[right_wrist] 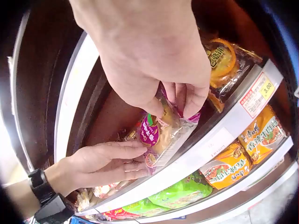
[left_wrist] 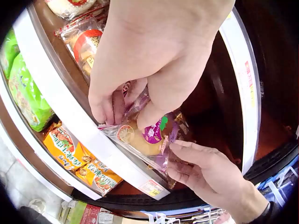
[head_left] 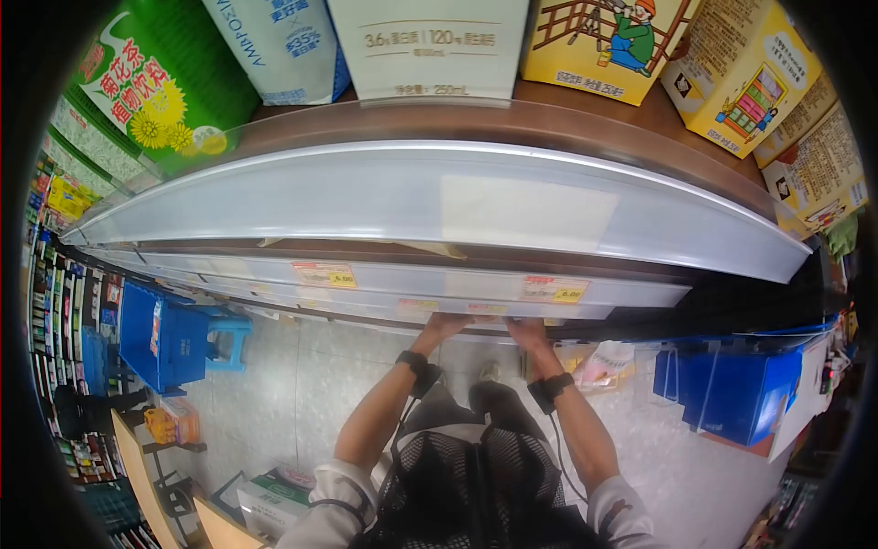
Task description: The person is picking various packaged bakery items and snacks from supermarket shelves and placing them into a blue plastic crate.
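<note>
A clear-wrapped bread with a purple label (left_wrist: 150, 140) lies on a brown shelf just behind its white front strip. Both hands hold this packet, one at each end. In the left wrist view my left hand (left_wrist: 154, 56) pinches one end between thumb and curled fingers. The fingers of my right hand (right_wrist: 149, 60) curl over the other end, seen close up in the right wrist view. From the head, the left hand (head_left: 444, 327) and right hand (head_left: 528, 335) reach under the upper shelves, and the packet is mostly hidden there.
Other wrapped bread (right_wrist: 222, 63) sits on the same shelf. Orange packets (left_wrist: 65, 145) and green packets (left_wrist: 28, 93) fill the shelf below. Overhead, a shelf edge (head_left: 393, 192) carries drink cartons (head_left: 430, 46). Blue bins (head_left: 160, 334) stand to the side.
</note>
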Demonstrator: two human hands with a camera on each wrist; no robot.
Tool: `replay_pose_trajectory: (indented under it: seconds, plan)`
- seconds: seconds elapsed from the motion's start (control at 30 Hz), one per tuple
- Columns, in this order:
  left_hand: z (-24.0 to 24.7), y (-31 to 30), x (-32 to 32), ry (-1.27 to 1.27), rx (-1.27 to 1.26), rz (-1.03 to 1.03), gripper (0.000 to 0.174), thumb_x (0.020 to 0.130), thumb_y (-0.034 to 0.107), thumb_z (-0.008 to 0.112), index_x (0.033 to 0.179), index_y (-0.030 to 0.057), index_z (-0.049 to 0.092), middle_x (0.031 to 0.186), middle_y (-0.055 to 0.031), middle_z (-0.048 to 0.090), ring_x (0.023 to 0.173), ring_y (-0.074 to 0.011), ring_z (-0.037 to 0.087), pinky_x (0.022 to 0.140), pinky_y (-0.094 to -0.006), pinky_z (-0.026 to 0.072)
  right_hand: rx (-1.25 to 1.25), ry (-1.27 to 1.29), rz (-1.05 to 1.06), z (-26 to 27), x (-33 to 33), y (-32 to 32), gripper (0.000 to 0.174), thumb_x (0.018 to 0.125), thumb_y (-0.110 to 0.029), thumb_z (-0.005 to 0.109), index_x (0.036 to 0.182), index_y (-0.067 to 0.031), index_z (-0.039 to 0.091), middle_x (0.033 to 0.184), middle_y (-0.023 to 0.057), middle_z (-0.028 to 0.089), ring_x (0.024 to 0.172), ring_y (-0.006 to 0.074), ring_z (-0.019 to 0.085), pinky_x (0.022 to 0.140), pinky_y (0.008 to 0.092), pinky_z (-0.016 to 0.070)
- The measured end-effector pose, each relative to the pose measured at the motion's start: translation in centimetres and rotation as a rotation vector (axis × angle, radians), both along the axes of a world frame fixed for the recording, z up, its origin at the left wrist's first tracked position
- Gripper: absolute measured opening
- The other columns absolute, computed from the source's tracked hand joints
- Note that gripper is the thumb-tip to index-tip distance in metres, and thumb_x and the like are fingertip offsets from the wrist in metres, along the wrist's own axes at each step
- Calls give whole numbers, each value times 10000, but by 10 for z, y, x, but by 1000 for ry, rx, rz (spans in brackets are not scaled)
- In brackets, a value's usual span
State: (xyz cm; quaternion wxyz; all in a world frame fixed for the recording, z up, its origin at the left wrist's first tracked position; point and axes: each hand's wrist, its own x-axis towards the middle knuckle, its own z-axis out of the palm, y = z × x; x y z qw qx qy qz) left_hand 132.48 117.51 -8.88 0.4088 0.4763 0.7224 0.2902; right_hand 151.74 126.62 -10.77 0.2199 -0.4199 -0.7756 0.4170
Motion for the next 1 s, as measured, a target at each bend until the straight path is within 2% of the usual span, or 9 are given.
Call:
replay_pose_trajectory:
  seconds: [0.13, 0.27, 0.37, 0.4, 0.53, 0.63, 0.77, 0.87, 1.0]
  plan:
    - [-24, -24, -9, -264, -29, 90, 315, 822, 157, 711, 1065, -18, 614, 936, -101, 684, 876, -113, 627, 743, -276, 511, -221, -109, -9, 17, 6, -17, 345, 824, -236, 702, 1070, -17, 600, 842, 120, 698, 798, 203, 684, 740, 328, 524]
    - [-15, -50, -12, -503, 79, 145, 224, 823, 138, 688, 967, -31, 657, 802, -92, 688, 743, -131, 651, 657, -274, 521, -284, -45, -105, 25, 2, -50, 342, 814, -211, 701, 1074, -28, 576, 823, 97, 696, 764, 148, 661, 707, 284, 516]
    - [-12, -67, -27, -561, -22, -4, 297, 845, 85, 679, 1105, -40, 606, 984, -101, 674, 855, -124, 630, 746, -252, 510, -396, -49, -115, 30, -5, -69, 414, 763, -272, 748, 1032, -2, 588, 742, 85, 693, 701, 175, 675, 670, 296, 516]
    - [-12, -73, -27, -577, -36, 52, 265, 851, 67, 669, 1086, -39, 613, 1008, -90, 663, 866, -121, 620, 756, -249, 505, -432, -90, -26, 34, -9, -74, 513, 747, -279, 762, 1128, 12, 578, 691, 82, 687, 665, 168, 668, 651, 292, 511]
    - [-14, -102, -40, -724, -14, 26, 229, 850, 24, 660, 1067, -32, 612, 978, -67, 661, 894, -117, 616, 779, -248, 497, -501, -69, -72, 36, -16, -111, 646, 739, -283, 778, 1230, 58, 530, 644, 66, 665, 625, 129, 640, 615, 288, 500]
    - [0, -126, -50, -749, -39, 42, 220, 829, 29, 664, 1034, -34, 619, 919, -68, 658, 842, -132, 622, 713, -278, 517, -576, 48, -69, 31, -21, -132, 691, 752, -267, 777, 1266, 92, 487, 669, 59, 659, 605, 110, 613, 602, 276, 492]
    - [18, -156, -63, -767, -23, 21, 362, 791, 20, 725, 1103, -24, 547, 1004, -95, 648, 924, -138, 617, 799, -277, 507, -580, 95, -53, 36, -28, -160, 664, 764, -256, 768, 1288, 48, 495, 686, 54, 661, 619, 101, 606, 605, 276, 493]
    - [7, -177, -78, -729, -44, 56, 405, 754, 33, 764, 1085, -2, 532, 1003, -88, 635, 934, -147, 608, 827, -290, 502, -481, -99, 114, 59, -38, -180, 450, 809, -274, 722, 1158, -27, 582, 817, 93, 687, 778, 164, 655, 719, 302, 506]
    - [14, -212, -94, -747, -47, 46, 433, 734, 38, 784, 1090, 9, 540, 996, -81, 630, 937, -150, 601, 851, -296, 497, -358, 20, 145, 70, -50, -218, 527, 810, -264, 720, 1240, -30, 526, 951, 136, 672, 923, 197, 648, 816, 322, 502]
